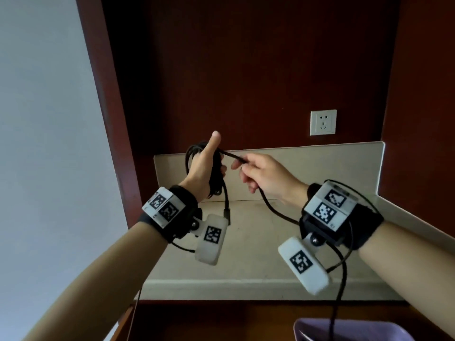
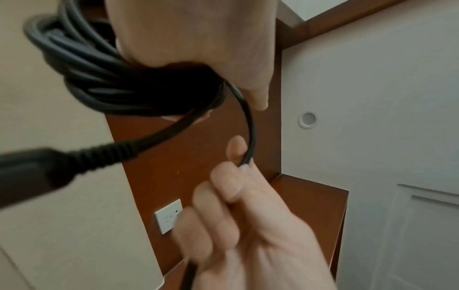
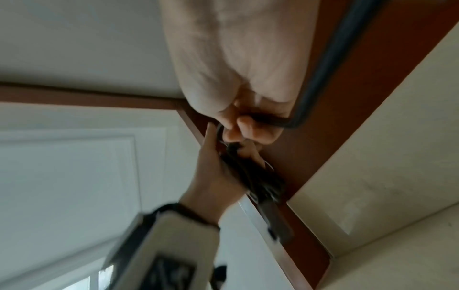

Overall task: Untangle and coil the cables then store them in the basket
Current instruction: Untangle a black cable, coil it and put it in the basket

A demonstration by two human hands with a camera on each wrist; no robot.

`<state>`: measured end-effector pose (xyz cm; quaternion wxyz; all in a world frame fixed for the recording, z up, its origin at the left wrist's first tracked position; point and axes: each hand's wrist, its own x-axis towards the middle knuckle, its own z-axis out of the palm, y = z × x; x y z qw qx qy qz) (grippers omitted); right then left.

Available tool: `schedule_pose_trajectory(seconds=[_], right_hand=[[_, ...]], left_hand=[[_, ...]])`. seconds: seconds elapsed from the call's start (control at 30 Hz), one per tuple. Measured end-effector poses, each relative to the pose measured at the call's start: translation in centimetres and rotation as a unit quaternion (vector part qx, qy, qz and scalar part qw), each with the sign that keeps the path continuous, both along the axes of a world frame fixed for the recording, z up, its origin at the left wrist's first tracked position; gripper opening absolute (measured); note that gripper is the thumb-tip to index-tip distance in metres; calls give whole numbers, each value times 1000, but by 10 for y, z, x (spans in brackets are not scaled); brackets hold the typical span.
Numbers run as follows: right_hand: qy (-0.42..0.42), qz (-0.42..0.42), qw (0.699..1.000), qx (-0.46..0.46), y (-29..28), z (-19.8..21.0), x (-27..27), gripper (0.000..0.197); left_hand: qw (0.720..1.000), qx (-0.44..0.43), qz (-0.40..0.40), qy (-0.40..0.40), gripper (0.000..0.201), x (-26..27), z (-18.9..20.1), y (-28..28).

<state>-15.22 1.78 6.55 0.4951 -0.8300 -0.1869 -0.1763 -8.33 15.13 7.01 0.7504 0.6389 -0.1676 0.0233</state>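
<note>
A black cable (image 1: 216,175) is wound in several loops around my left hand (image 1: 205,166), held up in front of the wall with the thumb pointing up. The coil (image 2: 119,78) fills the left wrist view, and a plug end (image 2: 29,168) hangs from it. My right hand (image 1: 261,175) pinches the loose run of the same cable (image 2: 248,141) just right of the coil; the strand is taut between the hands. From the right hand the cable (image 1: 278,212) droops down past my right wrist. A purple basket (image 1: 357,331) shows at the bottom edge.
A beige counter (image 1: 258,254) with a raised back lip lies under my hands. A white wall socket (image 1: 323,122) sits on the dark wood panel behind. A white wall is at the left. Wrist camera units with black leads hang from both arms.
</note>
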Motion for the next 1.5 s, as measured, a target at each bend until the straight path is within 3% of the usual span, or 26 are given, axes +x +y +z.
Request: schedule_pose_trajectory(seconds=[0.07, 0.17, 0.23, 0.37, 0.53, 0.63, 0.73, 0.83, 0.97, 1.1, 1.2, 1.23, 1.27, 1.37, 1.4, 1.43, 1.5], right_hand=[[13, 20, 1000, -14, 6, -10, -1, 22], [26, 35, 998, -33, 5, -16, -1, 25], [37, 41, 998, -36, -2, -15, 1, 28], [101, 63, 993, -24, -24, -8, 6, 34], [197, 76, 975, -70, -59, -14, 12, 37], [204, 42, 972, -112, -65, -12, 19, 35], [209, 14, 965, -160, -66, 4, 24, 34], [255, 18, 952, -165, -75, 19, 25, 35], [311, -12, 935, -172, -80, 23, 28, 37], [305, -65, 939, -145, -80, 24, 34, 37], [274, -73, 954, -93, -74, 26, 33, 30], [260, -67, 961, -72, -69, 26, 31, 29], [242, -55, 967, -52, -62, 25, 29, 28], [192, -3, 981, -23, -36, 16, 21, 26], [185, 12, 982, -21, -26, 13, 20, 25], [182, 25, 983, -16, -18, 8, 19, 25], [177, 45, 983, -2, -5, 1, 19, 26]], left_hand=[[999, -21, 41, -16, 49, 0, 5, -3], [989, -138, 50, -25, 35, -1, 18, -6], [977, -211, -1, -13, 29, -1, 27, -6], [955, -283, -84, 25, 36, -8, 42, 1], [898, -372, -227, 61, 40, -24, 60, 19], [900, -271, -338, 40, 34, -30, 54, 19], [857, -98, -505, 31, 27, -31, 44, 18], [847, 91, -523, 33, 31, -30, 29, 20], [852, 304, -425, 20, 27, -37, 12, 20], [797, 539, -265, -64, 19, -40, -5, 15], [773, 607, -140, -119, 32, -22, -24, 15], [780, 604, -87, -139, 34, -14, -29, 16], [804, 573, -36, -153, 34, -7, -33, 16], [942, 317, 24, -104, 37, 7, -35, 9], [970, 230, 21, -79, 39, 9, -32, 5], [984, 171, 17, -56, 44, 10, -30, 0], [991, 134, 6, -22, 61, 12, -26, -6]])
